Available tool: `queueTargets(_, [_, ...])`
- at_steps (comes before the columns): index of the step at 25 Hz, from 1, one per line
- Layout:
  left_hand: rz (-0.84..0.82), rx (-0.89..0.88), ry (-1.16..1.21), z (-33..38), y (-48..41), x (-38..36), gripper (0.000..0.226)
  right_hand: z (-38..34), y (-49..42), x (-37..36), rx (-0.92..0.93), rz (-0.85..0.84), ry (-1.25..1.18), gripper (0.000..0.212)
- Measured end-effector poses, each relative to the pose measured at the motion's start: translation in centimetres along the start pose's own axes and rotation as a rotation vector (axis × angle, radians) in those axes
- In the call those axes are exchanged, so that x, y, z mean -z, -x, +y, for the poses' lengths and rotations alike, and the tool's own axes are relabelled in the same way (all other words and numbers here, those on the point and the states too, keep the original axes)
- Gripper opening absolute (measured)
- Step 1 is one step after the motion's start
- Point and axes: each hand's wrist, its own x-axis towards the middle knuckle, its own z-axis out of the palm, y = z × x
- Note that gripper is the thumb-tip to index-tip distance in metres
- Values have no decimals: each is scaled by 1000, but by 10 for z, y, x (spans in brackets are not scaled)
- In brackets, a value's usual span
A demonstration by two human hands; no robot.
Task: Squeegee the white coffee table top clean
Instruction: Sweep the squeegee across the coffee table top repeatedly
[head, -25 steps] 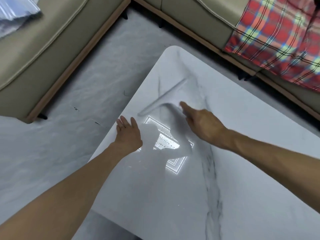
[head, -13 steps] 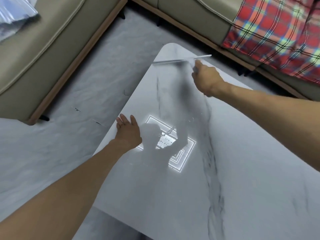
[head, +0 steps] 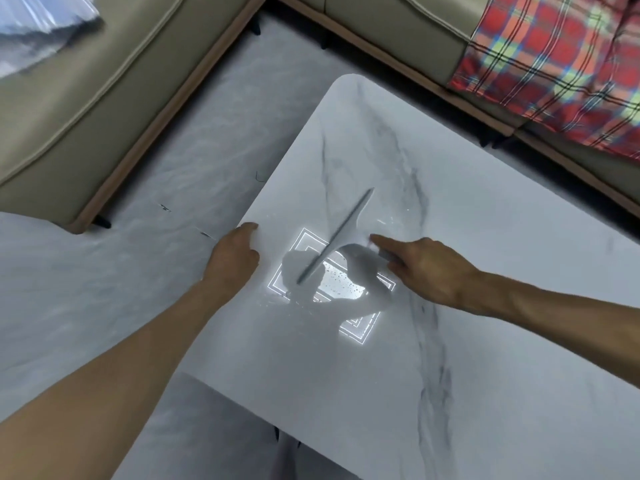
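The white marble-look coffee table top (head: 485,341) fills the right and centre of the head view. A pale grey squeegee (head: 337,235) lies with its long blade diagonal on the top, over a bright ceiling-light reflection with water droplets. My right hand (head: 426,268) is shut on the squeegee's handle, index finger stretched along it. My left hand (head: 235,254) rests on the table's left edge, fingers curled over the rim, holding nothing else.
A beige sofa (head: 86,116) stands to the left and another sofa section (head: 398,29) at the back, with a red plaid blanket (head: 561,64) on it. Grey marble floor (head: 156,220) lies between table and sofas. A plastic-wrapped item (head: 34,29) sits top left.
My right hand pushed the squeegee to the table's far corner, then drew it back toward me to the middle. My left hand shifted from flat on the top to gripping the left edge.
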Motion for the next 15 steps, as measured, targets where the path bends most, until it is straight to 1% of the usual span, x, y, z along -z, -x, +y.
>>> queueTargets(3, [63, 142, 157, -14, 27, 10, 10, -28, -36, 15, 44, 171, -68, 48])
queueTargets(4, [77, 196, 193, -18, 34, 14, 6, -43, -56, 16, 13, 194, -86, 50])
queueTargets(6, [72, 281, 215, -28, 46, 21, 14, -77, -90, 8, -59, 186, -132, 54])
queueTargets(7, [69, 304, 192, -33, 51, 23, 16, -90, -99, -2, -65, 178, -143, 55])
queueTargets(9, [63, 318, 68, -40, 59, 26, 21, -102, -95, -25, -25, 157, -130, 59])
queueTargets(12, [39, 316, -89, -49, 70, 25, 28, -83, -53, -46, 68, 69, 7, 60])
queueTargets(15, [-8, 338, -114, -52, 77, 26, 39, -44, -9, -31, 102, -53, 194, 53])
